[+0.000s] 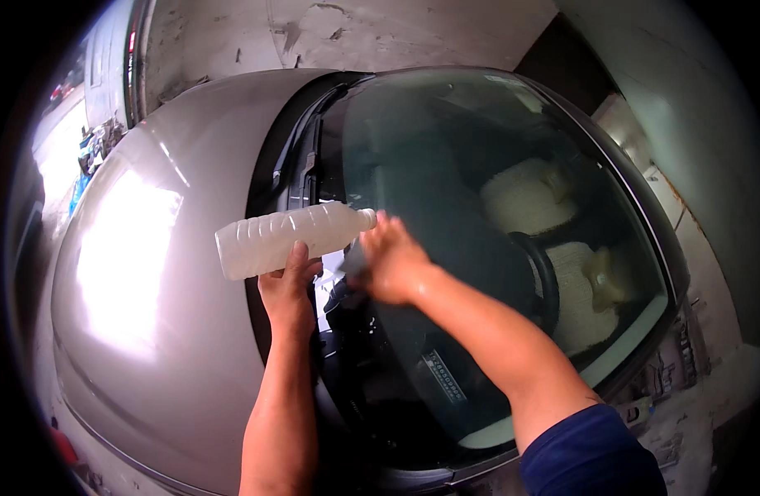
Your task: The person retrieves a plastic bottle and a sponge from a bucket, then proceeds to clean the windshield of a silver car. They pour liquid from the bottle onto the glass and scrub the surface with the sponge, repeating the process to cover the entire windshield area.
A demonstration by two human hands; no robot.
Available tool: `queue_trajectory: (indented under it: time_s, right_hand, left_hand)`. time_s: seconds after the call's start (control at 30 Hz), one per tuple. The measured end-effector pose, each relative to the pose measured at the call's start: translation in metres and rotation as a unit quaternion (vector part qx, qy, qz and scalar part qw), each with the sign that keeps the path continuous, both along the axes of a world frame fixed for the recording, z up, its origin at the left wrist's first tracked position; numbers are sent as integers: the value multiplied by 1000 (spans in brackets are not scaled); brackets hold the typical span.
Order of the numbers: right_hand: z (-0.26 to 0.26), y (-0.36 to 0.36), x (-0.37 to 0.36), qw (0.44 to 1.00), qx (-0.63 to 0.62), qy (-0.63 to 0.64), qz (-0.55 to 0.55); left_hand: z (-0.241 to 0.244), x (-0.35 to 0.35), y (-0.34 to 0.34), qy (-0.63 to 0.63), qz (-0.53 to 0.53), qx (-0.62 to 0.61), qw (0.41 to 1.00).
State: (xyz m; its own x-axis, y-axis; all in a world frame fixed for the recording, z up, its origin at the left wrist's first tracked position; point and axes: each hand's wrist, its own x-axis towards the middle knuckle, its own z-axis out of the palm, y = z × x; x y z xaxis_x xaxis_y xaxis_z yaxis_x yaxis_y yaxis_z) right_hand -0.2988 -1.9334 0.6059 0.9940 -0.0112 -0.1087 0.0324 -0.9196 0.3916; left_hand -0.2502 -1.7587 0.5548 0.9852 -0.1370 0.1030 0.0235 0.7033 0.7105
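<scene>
My left hand (293, 288) grips a ridged translucent plastic bottle (287, 239), tilted nearly level, its neck pointing right. At the bottle's mouth is my right hand (389, 260), blurred, with a grey flat piece (354, 260) at its fingers; its material cannot be told. Both hands are over the lower edge of a car's windshield (417, 167), near the wiper cowl. Whether the right hand touches the glass is not clear. Fingers of my right hand are partly hidden by blur.
The car's hood (212, 155) spans the left, with a bright reflection. A wiper arm (311, 161) lies at the windshield's base. Through the glass show a steering wheel (541, 279) and light seat covers (528, 192). Walls stand behind the car and at the right.
</scene>
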Motion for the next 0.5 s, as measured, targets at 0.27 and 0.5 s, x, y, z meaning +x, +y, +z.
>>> queue_trajectory:
  time_s: [0.27,0.5]
  right_hand:
    - [135,-156,-96,936,-37,-153,-316]
    - [61,-60,-24,990,-62,-51,-118]
  left_hand:
    - [8,-6,2,-19,-33,0,999]
    - [-10,-1,-2,-19,-87,-24,996]
